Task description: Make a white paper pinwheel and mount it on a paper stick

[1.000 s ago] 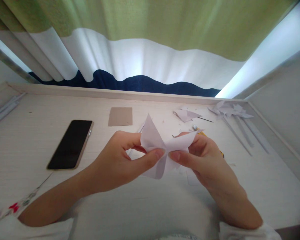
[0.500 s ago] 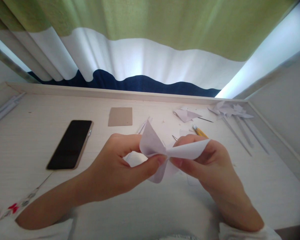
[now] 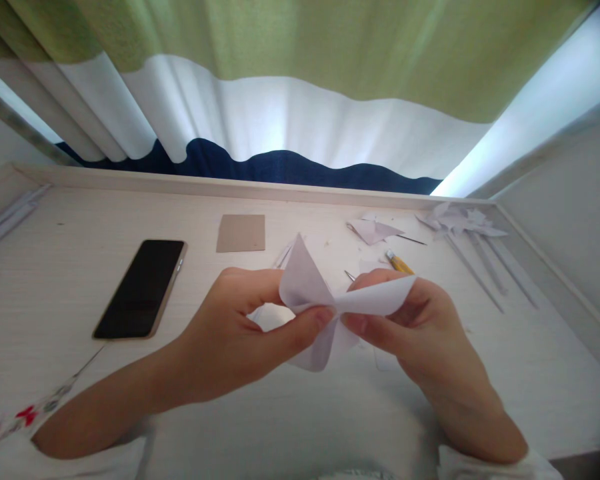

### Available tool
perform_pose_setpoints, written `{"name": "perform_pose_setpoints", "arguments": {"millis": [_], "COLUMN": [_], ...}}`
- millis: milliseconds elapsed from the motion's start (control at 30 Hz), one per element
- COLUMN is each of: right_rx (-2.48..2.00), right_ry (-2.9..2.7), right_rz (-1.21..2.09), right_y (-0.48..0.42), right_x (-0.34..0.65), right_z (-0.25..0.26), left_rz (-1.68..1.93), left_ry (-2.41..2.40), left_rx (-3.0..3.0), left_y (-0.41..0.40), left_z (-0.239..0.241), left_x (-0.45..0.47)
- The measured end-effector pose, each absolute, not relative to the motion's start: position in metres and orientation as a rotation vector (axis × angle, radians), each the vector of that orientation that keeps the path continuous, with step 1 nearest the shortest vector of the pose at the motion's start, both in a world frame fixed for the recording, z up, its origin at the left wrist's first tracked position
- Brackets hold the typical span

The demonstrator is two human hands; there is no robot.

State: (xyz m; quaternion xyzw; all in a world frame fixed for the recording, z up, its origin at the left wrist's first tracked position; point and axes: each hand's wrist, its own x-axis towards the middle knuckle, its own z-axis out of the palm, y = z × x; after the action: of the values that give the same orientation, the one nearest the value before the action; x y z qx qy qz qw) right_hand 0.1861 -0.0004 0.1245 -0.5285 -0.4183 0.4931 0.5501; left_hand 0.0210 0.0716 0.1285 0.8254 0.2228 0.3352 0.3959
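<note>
The white paper point(image 3: 306, 277) sits at the frame's centre, gathered narrow in the middle with flared, curling flaps (one pointing upward), pinched by left hand point(image 3: 237, 333) and right hand point(image 3: 426, 333).

Room btwn phone point(image 3: 139, 290) & card point(image 3: 241, 233); yellow tool point(image 3: 399, 263) blocks beyond R fingers point(image 3: 379, 275).

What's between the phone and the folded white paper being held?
In the head view, the left hand comes between the phone and the white paper.
</note>
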Motion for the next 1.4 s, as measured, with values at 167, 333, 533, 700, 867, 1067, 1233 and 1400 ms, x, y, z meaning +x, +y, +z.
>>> {"name": "perform_pose_setpoints", "arguments": {"millis": [167,333,533,700,867,1067,1233,1400], "right_rx": [-1.262,-1.266,-1.279,-1.372,-1.329,-1.332,-1.325,-1.338], "right_ry": [-0.968,-0.976,-1.047,-1.106,-1.020,-0.976,-0.989,-0.977], "right_rz": [1.164,1.152,1.137,1.061,1.062,1.130,1.140,1.182], "right_y": [-0.0011,-0.0013,-0.0015,-0.0021,-0.0018,-0.0004,0.0010,0.0016], "right_x": [0.1863,0.1860,0.1862,0.1846,0.1830,0.1828,0.1836,0.1834], "right_z": [0.1239,0.1226,0.1262,0.1310,0.1284,0.1278,0.1272,0.1264], "left_rz": [0.843,0.856,0.857,0.883,0.838,0.776,0.798,0.772], "left_ry": [0.577,0.561,0.547,0.513,0.555,0.573,0.578,0.606], "left_rx": [2.078,2.070,2.108,2.133,2.122,2.118,2.022,1.940], "left_y": [0.0724,0.0722,0.0725,0.0730,0.0723,0.0725,0.0720,0.0725], "left_z": [0.1276,0.1282,0.1286,0.1270,0.1258,0.1249,0.1285,0.1268], "left_x": [0.0215,0.0215,0.0208,0.0221,0.0221,0.0208,0.0223,0.0253]}}
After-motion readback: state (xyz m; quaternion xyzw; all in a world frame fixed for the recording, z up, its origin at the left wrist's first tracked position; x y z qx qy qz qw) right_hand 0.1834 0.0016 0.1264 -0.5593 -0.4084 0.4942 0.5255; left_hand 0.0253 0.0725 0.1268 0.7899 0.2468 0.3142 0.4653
